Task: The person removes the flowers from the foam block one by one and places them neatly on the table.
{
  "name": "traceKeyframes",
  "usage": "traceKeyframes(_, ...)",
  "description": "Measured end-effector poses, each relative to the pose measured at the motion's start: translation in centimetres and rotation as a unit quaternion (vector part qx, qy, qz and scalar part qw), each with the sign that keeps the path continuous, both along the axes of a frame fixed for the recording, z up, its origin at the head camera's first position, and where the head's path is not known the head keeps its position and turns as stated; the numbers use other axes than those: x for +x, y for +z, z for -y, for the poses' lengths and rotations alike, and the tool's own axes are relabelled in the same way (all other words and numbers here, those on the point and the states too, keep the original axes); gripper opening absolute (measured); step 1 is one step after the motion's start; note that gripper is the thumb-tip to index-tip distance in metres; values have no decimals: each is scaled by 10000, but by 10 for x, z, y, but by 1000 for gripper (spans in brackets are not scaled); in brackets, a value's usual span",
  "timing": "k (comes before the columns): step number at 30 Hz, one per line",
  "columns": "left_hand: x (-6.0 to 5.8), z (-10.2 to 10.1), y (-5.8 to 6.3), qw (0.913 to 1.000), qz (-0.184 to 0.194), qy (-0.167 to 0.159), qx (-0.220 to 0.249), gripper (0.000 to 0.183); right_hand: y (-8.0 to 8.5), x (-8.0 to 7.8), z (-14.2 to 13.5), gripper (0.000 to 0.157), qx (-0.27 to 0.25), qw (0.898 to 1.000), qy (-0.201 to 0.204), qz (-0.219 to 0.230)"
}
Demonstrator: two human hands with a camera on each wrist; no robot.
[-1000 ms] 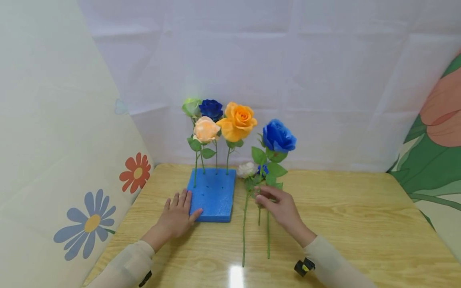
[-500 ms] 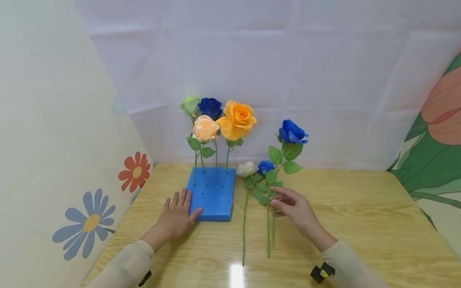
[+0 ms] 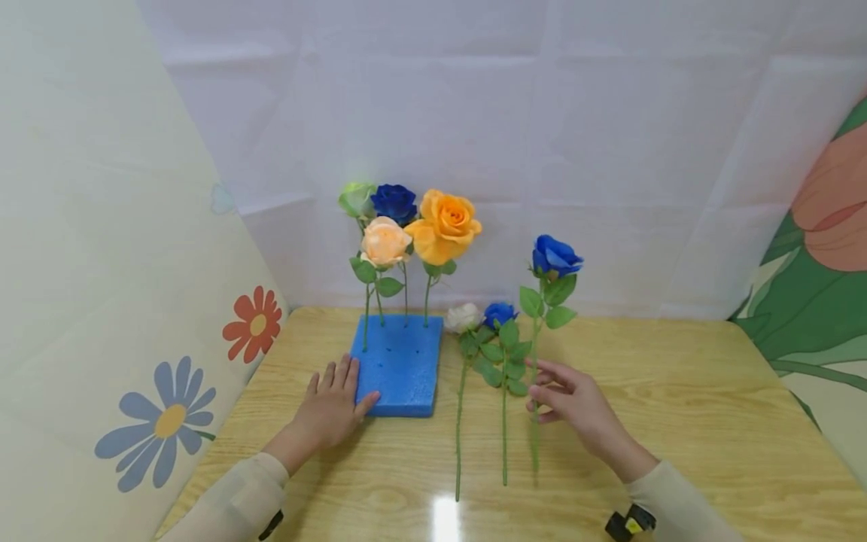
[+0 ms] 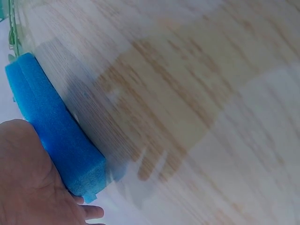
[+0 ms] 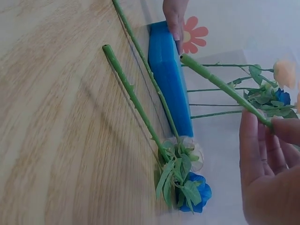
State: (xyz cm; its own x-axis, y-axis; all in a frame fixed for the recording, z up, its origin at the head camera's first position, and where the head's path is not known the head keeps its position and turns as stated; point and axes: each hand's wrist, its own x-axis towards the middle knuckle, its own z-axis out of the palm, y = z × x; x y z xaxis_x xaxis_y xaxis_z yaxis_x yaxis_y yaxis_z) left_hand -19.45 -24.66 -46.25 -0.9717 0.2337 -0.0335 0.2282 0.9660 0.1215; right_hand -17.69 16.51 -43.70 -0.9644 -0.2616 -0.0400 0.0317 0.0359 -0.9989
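Observation:
My right hand [image 3: 577,397] pinches the green stem of a blue rose [image 3: 555,257], holding it upright right of the foam. In the right wrist view the cut lower end of this stem [image 5: 211,77] points away from the thumb and fingers, above the table. My left hand [image 3: 330,410] lies with fingers spread against the left side of a blue foam block [image 3: 405,388], its thumb over the front corner. Stuck in the back part of the block stand an orange rose [image 3: 447,226], a peach rose [image 3: 386,242], a dark blue rose [image 3: 394,203] and a pale green rose [image 3: 357,199].
Between the block and my right hand, a white rose [image 3: 464,318] and another blue rose [image 3: 500,315] lie on the wooden table [image 3: 677,421], stems toward me. Small holes show in the block's top. A white cloth [image 3: 609,150] hangs behind the table.
My right hand has carried the blue rose to the right, away from the two lying roses, and turned its bloom sideways. The left hand has stayed on the foam block.

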Motion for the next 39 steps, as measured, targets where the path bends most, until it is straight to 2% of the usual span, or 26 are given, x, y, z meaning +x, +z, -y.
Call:
traceKeyframes(4,-2,1,-4,10000,10,0,-4,86,-1,0,-5,58,25,10000,58,55)
traceKeyframes(17,-1,2,-4,10000,28,23,52,88,-3,2,-13,57,175,9992,-113,331)
traceKeyframes(25,-3,4,-8,10000,-74,-28,17,93,-8,0,-17,57,183,9988,-145,429)
traceKeyframes(39,0,0,-3,9999,-160,-16,-7,83,-16,-7,-22,56,329,9972,-206,644)
